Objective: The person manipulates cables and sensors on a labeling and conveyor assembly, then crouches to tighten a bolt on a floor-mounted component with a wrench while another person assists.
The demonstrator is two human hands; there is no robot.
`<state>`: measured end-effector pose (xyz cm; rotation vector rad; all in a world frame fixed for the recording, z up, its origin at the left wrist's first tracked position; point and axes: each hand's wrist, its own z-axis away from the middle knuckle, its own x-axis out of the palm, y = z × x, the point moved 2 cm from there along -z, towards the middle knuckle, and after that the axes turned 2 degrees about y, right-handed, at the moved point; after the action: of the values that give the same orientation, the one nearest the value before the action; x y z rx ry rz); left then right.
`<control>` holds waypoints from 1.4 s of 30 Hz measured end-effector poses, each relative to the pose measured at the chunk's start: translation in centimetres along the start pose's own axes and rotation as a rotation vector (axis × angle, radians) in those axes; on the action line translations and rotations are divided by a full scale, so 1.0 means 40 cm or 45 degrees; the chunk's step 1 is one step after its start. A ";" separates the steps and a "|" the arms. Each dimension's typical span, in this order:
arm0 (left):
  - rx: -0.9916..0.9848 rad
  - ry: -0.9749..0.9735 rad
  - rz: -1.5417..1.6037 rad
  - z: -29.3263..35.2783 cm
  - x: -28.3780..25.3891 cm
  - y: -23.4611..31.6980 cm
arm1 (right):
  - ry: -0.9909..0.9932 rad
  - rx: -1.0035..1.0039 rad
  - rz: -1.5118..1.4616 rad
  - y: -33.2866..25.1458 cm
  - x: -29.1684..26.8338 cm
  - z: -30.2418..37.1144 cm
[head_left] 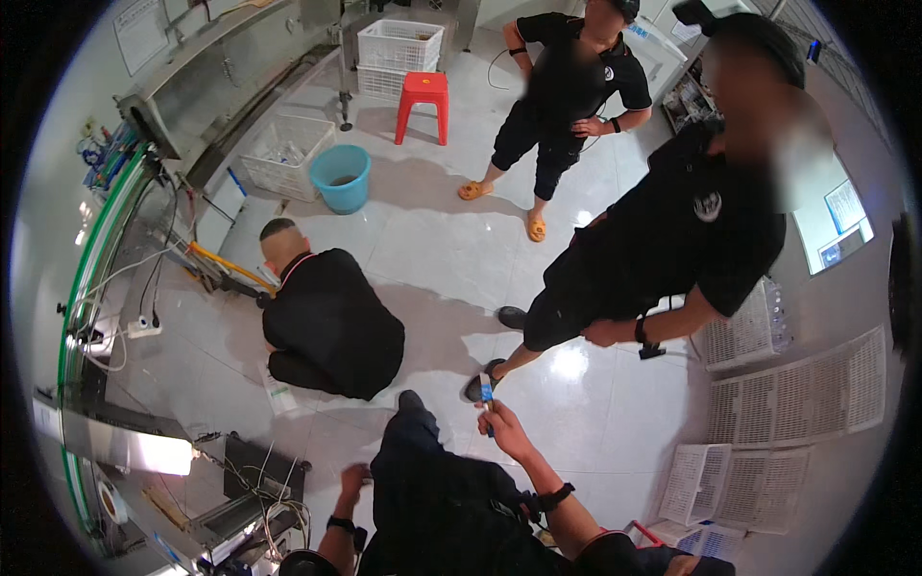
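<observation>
My right hand (504,429) is raised in front of me, its fingers closed round a small scraper-like tool (488,396) with a pale flat end, a blue band and a dark handle. The tool points up and away from me; its exact kind is too small to tell. My left hand (354,479) hangs low beside my left leg, fingers curled. Whatever it may hold is hidden. Ahead to the left, a co-worker in black (334,324) crouches on the floor next to the machine, both hands out of sight.
One co-worker (663,221) stands close on the right, another (576,96) farther back. A blue bucket (342,192), red stool (423,88) and white crates (399,46) stand ahead. More white baskets (797,394) line the right wall. A machine with loose cables (274,499) is on the left.
</observation>
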<state>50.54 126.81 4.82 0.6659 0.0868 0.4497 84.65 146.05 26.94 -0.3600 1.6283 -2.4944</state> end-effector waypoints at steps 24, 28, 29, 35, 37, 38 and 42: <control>-0.225 0.505 0.614 -0.632 0.908 0.921 | -0.625 0.384 0.331 -0.573 -0.048 -2.024; -0.091 0.585 0.193 -0.746 1.024 0.947 | -0.710 0.551 0.393 -0.604 -0.014 -2.212; 0.012 0.617 0.126 -0.760 1.031 0.945 | -0.766 0.570 0.393 -0.615 0.016 -2.244; -0.202 0.625 0.933 -0.930 1.111 1.291 | -0.856 0.651 0.493 -0.683 0.094 -2.446; -0.131 0.656 0.338 -1.020 1.114 1.458 | -0.879 0.596 0.558 -0.686 0.096 -2.552; -0.121 0.686 0.356 -1.060 1.111 1.463 | -0.936 0.548 0.597 -0.702 0.127 -2.594; -0.107 0.788 0.963 -1.286 1.054 1.509 | -1.157 0.506 0.873 -0.767 0.276 -2.773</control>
<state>54.59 216.53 4.14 0.4378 0.4047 1.3751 43.94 253.42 13.62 -0.6206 0.7004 -1.6610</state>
